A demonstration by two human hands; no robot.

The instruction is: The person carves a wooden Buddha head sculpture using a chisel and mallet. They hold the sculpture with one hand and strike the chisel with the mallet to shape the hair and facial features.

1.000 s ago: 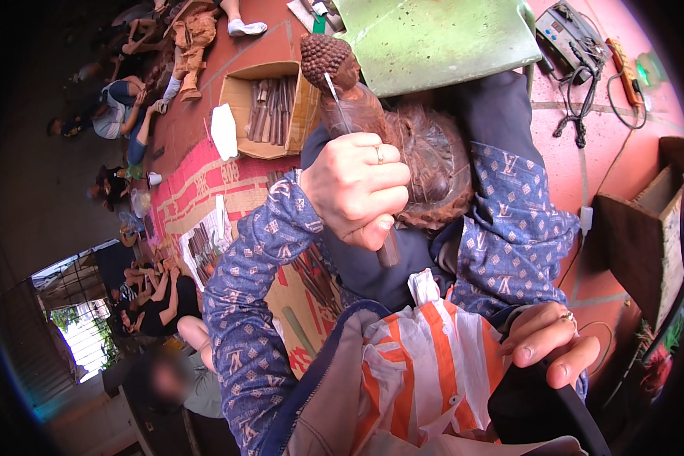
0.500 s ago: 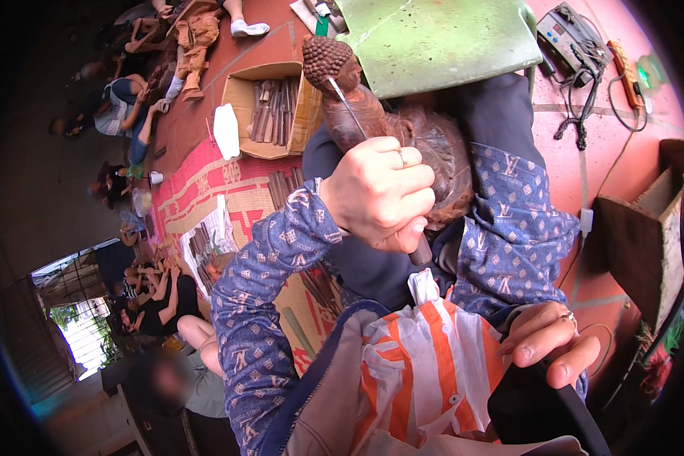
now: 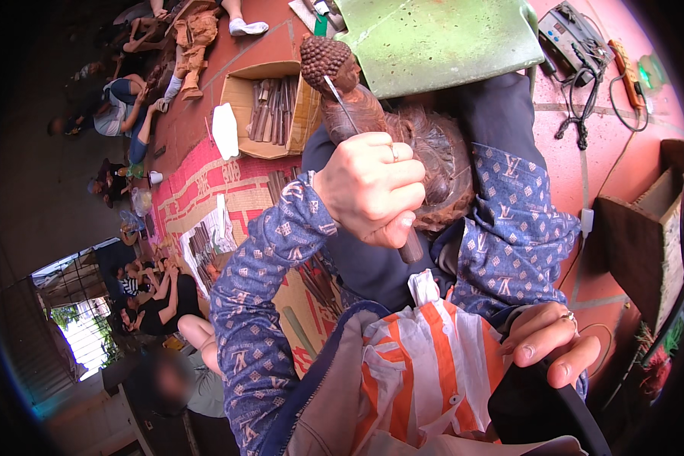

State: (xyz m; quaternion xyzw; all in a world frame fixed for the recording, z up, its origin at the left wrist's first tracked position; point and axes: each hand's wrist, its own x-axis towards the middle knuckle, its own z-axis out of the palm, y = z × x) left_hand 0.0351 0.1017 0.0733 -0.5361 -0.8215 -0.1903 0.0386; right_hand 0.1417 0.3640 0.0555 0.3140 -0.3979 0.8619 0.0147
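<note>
My left hand (image 3: 374, 188) is closed in a fist around a chisel (image 3: 343, 104), thumb toward me. The chisel's narrow metal blade slants up beside the head of a dark brown carved wooden statue (image 3: 437, 144); I cannot tell whether its tip touches the wood. Its wooden handle end juts out below my thumb. The statue, with a knobbed head, leans across my lap, partly hidden by my left hand. At the lower right, my right hand (image 3: 551, 342) has bent fingers over a smooth black object (image 3: 543, 414) whose kind I cannot make out.
A cardboard box (image 3: 275, 106) of wooden-handled tools stands left of the statue. More tools lie on the red patterned mat (image 3: 197, 186). Beyond my lap is a green plastic stool (image 3: 437, 42). On the right are a control box (image 3: 574, 42), cables and a wooden box (image 3: 646, 243). Several people sit far left.
My left hand has shifted slightly left and up with the chisel. The statue's head has moved a little left. My right hand has stayed in place.
</note>
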